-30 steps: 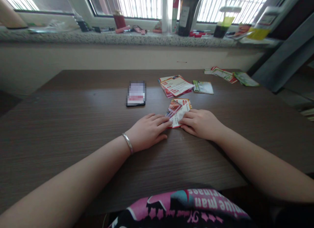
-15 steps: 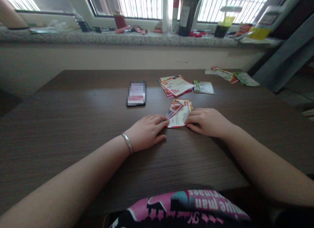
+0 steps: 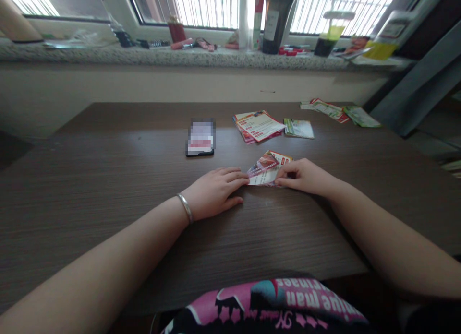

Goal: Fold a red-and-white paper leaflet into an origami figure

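A printed paper sheet [image 3: 266, 172], partly folded, lies on the table between my hands. Its upper left corner is turned over, showing a patterned reverse, and another folded strip shows along the near edge. My left hand [image 3: 218, 192], with a silver bangle on the wrist, rests flat with fingers extended, the fingertips pressing the sheet's left tip. At the sheet's right side, my right hand [image 3: 306, 176] pinches the near edge between thumb and fingers. Part of the sheet's right side is hidden behind those fingers.
Beyond the sheet lies a stack of printed sheets [image 3: 260, 126], with a small green-and-white pile [image 3: 298, 128] beside it. A phone [image 3: 200, 138] with a blurred screen lies to the left. More papers [image 3: 329, 109] sit at the far right corner. Bottles and small items line the windowsill [image 3: 216, 58].
My right hand has turned the sheet's near edge upward, so a folded strip now shows there. The sheet has shifted slightly right; my left hand has stayed nearly in place.
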Demonstrator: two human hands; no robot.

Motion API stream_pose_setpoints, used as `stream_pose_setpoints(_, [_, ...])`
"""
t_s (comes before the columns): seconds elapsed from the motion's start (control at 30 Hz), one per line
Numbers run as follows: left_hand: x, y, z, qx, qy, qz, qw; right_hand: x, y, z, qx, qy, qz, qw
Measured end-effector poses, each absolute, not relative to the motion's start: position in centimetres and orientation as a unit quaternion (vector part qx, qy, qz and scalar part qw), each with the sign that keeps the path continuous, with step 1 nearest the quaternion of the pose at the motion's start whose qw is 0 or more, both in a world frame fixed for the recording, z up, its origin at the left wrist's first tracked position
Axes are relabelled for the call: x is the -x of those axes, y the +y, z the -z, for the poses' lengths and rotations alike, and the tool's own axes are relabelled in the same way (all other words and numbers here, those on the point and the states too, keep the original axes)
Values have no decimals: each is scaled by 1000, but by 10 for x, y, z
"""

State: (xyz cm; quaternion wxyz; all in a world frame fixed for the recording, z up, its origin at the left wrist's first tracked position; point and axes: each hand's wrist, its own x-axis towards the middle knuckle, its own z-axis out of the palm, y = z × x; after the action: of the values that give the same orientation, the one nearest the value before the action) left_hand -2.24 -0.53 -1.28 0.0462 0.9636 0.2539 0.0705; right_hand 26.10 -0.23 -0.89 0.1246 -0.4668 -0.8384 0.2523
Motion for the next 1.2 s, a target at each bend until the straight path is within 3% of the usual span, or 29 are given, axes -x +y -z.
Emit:
stream_pose_setpoints(0.23, [22, -5, 13, -964, 253, -56, 53, -264, 2, 15, 499, -796, -310, 146])
stream_pose_setpoints(0.63, [22, -8, 10, -962, 270, -26, 46, -254, 2, 19, 584, -755, -224, 195])
stream_pose_setpoints(0.9, [20, -10, 8, -964, 261, -24, 40, -249, 3, 23, 556, -804, -108, 181])
stream_pose_setpoints(1.2, [19, -11, 7, -963, 267, -30, 32, -250, 11, 23, 573, -805, -92, 123])
